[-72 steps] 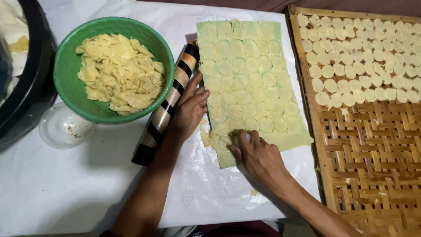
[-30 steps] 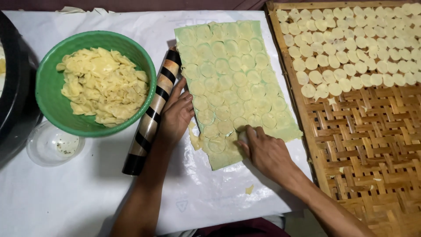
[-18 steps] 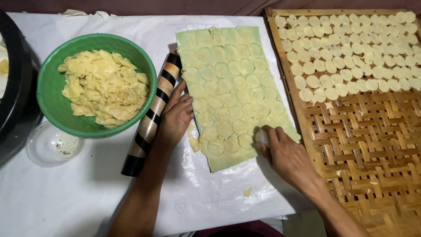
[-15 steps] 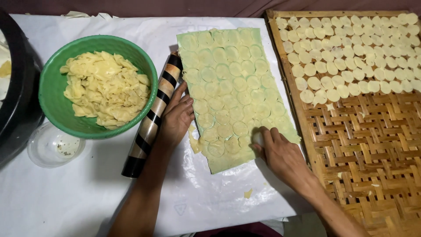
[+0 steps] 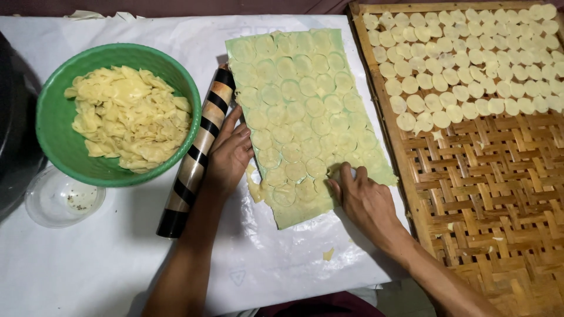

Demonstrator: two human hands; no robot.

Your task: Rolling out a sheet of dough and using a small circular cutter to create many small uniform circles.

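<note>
White plastic covers the surface [image 5: 88, 264], and on it lies the dough sheet [image 5: 305, 111], stamped all over with round cuts. Left hand [image 5: 229, 155] rests flat and open at the sheet's edge, beside the striped rolling pin [image 5: 197, 155]. Right hand [image 5: 364, 199] pinches at a disc near the bottom corner, fingers curled. Several rows of discs [image 5: 470, 64] already fill the woven tray [image 5: 499, 205]; most of the sheet remains. Scraps pile in the green bowl [image 5: 53, 129].

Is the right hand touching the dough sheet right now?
Touching. The head view shows the right hand with fingertips pressed on the dough sheet.
</note>
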